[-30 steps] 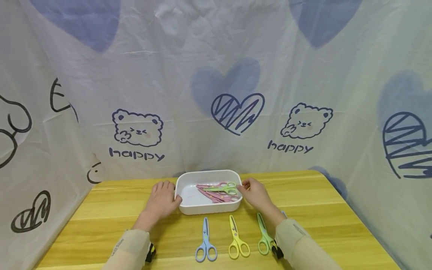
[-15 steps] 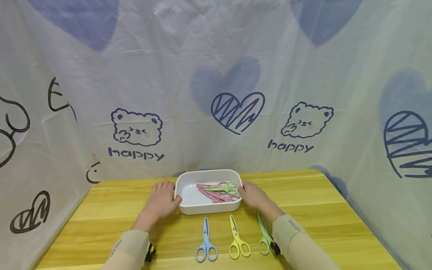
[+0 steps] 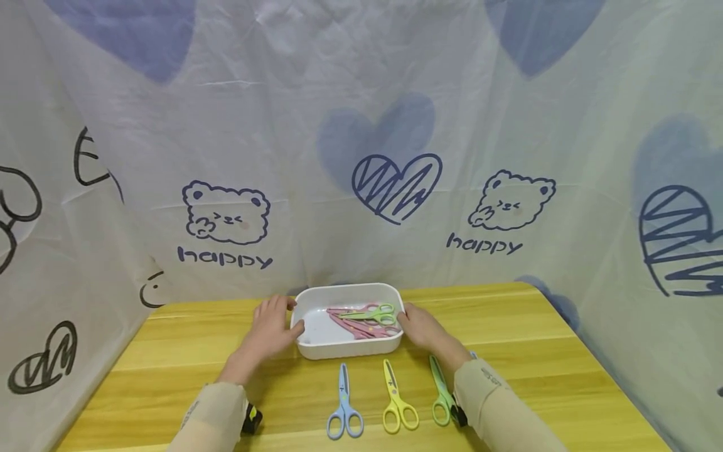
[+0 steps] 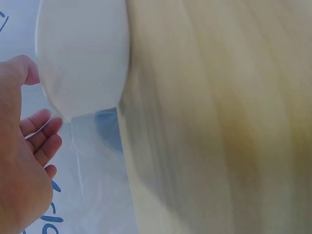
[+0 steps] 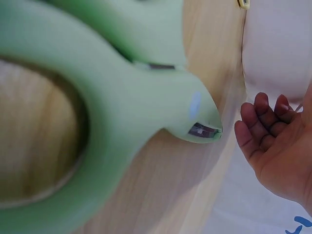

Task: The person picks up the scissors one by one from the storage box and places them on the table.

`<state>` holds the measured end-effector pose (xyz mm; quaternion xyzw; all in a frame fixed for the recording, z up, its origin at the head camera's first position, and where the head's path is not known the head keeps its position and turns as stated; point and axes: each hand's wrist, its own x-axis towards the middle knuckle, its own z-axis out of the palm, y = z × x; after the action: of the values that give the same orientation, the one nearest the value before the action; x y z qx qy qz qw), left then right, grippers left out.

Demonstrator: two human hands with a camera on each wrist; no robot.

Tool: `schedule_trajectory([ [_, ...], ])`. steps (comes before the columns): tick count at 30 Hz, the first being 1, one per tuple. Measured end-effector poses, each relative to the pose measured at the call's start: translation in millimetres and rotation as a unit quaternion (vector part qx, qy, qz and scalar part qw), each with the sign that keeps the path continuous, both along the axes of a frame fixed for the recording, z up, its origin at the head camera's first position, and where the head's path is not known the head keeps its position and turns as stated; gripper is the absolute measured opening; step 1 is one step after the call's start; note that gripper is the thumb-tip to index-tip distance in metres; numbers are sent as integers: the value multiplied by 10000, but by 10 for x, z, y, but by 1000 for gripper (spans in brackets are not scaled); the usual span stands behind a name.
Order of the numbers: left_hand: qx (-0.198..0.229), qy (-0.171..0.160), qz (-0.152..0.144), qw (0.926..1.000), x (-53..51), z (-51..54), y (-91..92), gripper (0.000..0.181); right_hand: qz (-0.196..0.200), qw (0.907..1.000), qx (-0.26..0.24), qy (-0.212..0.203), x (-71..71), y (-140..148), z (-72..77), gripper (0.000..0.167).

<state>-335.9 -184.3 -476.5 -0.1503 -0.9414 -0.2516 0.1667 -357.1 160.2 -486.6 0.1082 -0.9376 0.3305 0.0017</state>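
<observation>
Fingers of my left hand [image 3: 270,331] have drawn in closer to the white tray [image 3: 350,350] than they were half a second ago, while the tray and the scissors keep their places. At the left end, the thumb of that hand touches the tray's rim; its other fingers, loosely bent and spread, lie by the far corner—relaxed, as the left wrist view shows, rather than clenched. Inside the tray, which sits on the wood-grain table [image 3: 508,326] near its back edge, the pink scissors [image 3: 369,331] lie heaped toward the right half, their exact count unclear, with one lime-green pair [image 3: 369,316] across the top. In front of the tray, from left to right, lie blue scissors [image 3: 344,398], yellow scissors [image 3: 395,393] and pale green scissors [image 3: 441,389], blades pointing away from me; my right wrist partly covers the last. At the right end, my right hand [image 3: 422,326] grips the tray—thumb over the rim, fingers curled outside the wall. Beyond that wrist shows a small blue piece [image 3: 473,355], too hidden to identify.
</observation>
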Motion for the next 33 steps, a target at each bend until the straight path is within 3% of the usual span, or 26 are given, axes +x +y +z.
schedule_trajectory([
  [5,408,79,-268,9988,-49,35,77,39,-63,9996,-236,-121,7,-12,-16,39],
  [12,839,-340,-652,9938,-166,114,214,33,-80,9986,-475,-203,15,-37,-45,36],
  [19,1236,-902,-1126,9818,-326,156,439,32,-109,9983,-542,-154,23,-10,-11,37],
  [24,1391,-1146,-1337,9745,-442,132,600,32,-142,9978,-622,-193,33,14,-8,36],
  [33,1739,-1708,-1708,9547,-616,41,749,31,-117,9969,-747,-199,31,2,-26,36],
])
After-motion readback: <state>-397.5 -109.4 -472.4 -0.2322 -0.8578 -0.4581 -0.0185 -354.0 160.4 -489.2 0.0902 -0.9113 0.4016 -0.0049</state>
